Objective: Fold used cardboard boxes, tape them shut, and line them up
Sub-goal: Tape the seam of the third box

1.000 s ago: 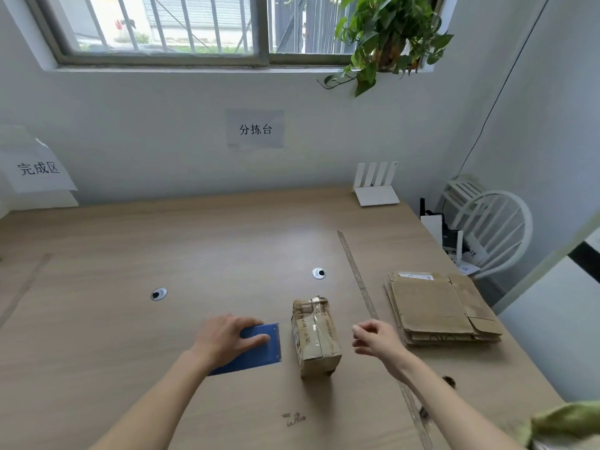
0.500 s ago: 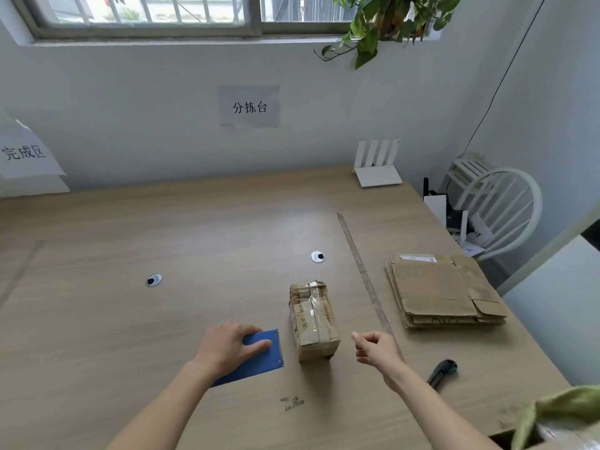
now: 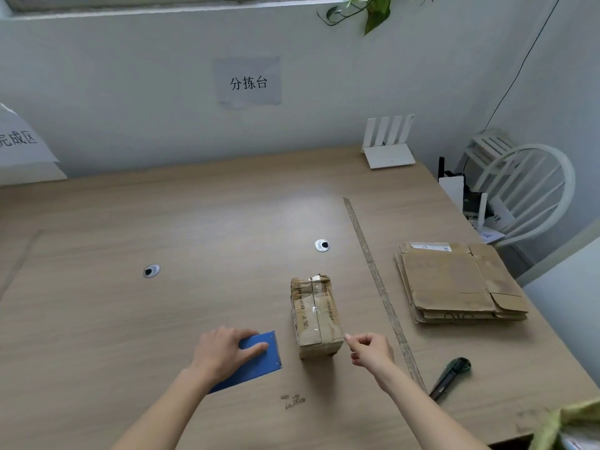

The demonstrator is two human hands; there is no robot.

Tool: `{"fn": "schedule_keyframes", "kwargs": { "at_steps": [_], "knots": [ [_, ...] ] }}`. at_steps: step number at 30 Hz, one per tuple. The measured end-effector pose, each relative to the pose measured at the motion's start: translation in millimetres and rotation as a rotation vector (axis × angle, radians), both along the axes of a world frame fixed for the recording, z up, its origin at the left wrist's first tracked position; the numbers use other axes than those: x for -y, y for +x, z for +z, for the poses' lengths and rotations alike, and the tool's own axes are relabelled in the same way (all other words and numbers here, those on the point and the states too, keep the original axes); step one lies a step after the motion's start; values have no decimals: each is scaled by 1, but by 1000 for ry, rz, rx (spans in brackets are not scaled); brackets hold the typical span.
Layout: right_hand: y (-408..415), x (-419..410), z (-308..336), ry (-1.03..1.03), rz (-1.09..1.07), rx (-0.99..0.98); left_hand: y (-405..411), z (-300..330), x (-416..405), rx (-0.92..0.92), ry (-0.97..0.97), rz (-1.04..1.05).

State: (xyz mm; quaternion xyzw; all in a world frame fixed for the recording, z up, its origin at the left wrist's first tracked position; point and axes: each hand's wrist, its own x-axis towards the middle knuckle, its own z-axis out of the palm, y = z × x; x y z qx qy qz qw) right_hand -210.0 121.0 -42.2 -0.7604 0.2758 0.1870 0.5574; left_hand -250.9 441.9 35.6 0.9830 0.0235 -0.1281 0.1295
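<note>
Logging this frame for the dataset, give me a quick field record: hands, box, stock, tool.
left hand: left hand rests flat on blue card
right hand: right hand fingers curled, beside the box, contact unclear
box: taped box upright on table
stock: flattened cardboard stack, right of the strip
tool: utility knife near right edge

Matt wood-grain table (image 3: 162, 319), worn cardboard box (image 3: 316, 315) under glossy tape

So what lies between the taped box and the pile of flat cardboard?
Head view: a long ruler on the table, between box and pile.
</note>
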Motion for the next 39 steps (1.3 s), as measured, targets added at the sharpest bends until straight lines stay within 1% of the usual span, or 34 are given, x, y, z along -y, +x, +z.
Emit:
{"fn": "schedule_keyframes", "kwargs": {
  "at_steps": [7, 9, 11, 12, 13, 14, 16, 17, 18, 20, 21, 22, 23, 26, 27, 30, 32, 35, 38, 39],
  "knots": [
    [3, -5, -4, -59, 92, -30, 3, -11, 5, -19, -17, -7],
    [4, -5, -5, -157, 197, -47, 4, -14, 5, -23, -14, 0],
    [2, -2, -8, -313, 362, -107, 4, -16, 6, -26, -20, 2],
    [1, -2, -7, -375, 395, -109, 5, -17, 6, -27, -28, -2],
    [-1, -3, -1, -432, 386, -75, 5, -17, 7, -28, -32, -11],
    [-3, -5, 8, -488, 345, 1, 6, -17, 7, -28, -33, -19],
    [-3, -21, 23, -567, 293, 248, 7, -16, 6, -27, -29, -28],
    [-1, -32, 31, -588, 307, 386, 8, -15, 5, -28, -25, -35],
    [2, -46, 39, -599, 368, 492, 9, -14, 5, -29, -22, -41],
    [8, -74, 49, -606, 630, 621, 10, -12, 5, -30, -18, -38],
    [9, -86, 47, -609, 769, 633, 10, -12, 6, -28, -14, -36],
    [11, -95, 43, -632, 881, 599, 11, -11, 5, -25, -10, -36],
    [11, -100, 35, -673, 944, 562, 11, -11, 4, -23, -8, -35],
    [8, -103, 10, -787, 1043, 442, 13, -10, -9, -40, 26, -25],
    [8, -101, 8, -821, 1064, 437, 14, -9, -14, -49, 55, -32],
    [13, -90, 3, -775, 1119, 538, 17, -8, -20, -73, 101, -49],
    [15, -83, 6, -761, 1160, 548, 20, -11, -13, -68, 136, -94],
    [16, -76, 12, -768, 1198, 512, 27, -21, 3, -66, 216, -149],
    [15, -78, 6, -754, 1165, 526, 30, -32, 21, -74, 300, -168],
    [14, -80, 6, -762, 1162, 503, 32, -32, 28, -71, 327, -177]
  ]
}}
